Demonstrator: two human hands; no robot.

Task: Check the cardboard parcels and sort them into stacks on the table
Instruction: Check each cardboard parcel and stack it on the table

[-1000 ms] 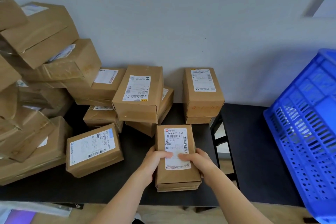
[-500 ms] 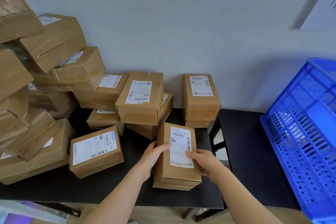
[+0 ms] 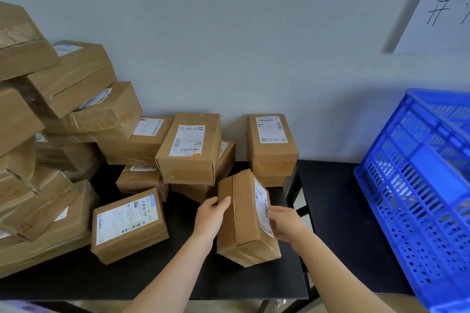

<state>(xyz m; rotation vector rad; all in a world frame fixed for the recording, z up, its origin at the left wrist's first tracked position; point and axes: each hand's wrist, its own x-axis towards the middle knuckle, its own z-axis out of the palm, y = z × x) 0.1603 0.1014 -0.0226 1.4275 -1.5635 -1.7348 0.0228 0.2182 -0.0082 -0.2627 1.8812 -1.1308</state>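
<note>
The parcel (image 3: 248, 218) that had lain flat a second earlier, label up, now stood turned on its long edge at the front right of the bench (image 3: 178, 284). Its white label faced right and a plain brown side faced up. Whether its near end rested on the bench could not be told. The left hand (image 3: 209, 217) had shifted to the plain left face, fingers (image 3: 223, 202) grasping it. The right hand (image 3: 287, 223) held the labelled side, its fingers curled against it. The other parcels lay as before: one flat parcel (image 3: 127, 223) just left, a short stack (image 3: 272, 145) behind against the wall. A blue crate (image 3: 419, 198) stood to the right.
</note>
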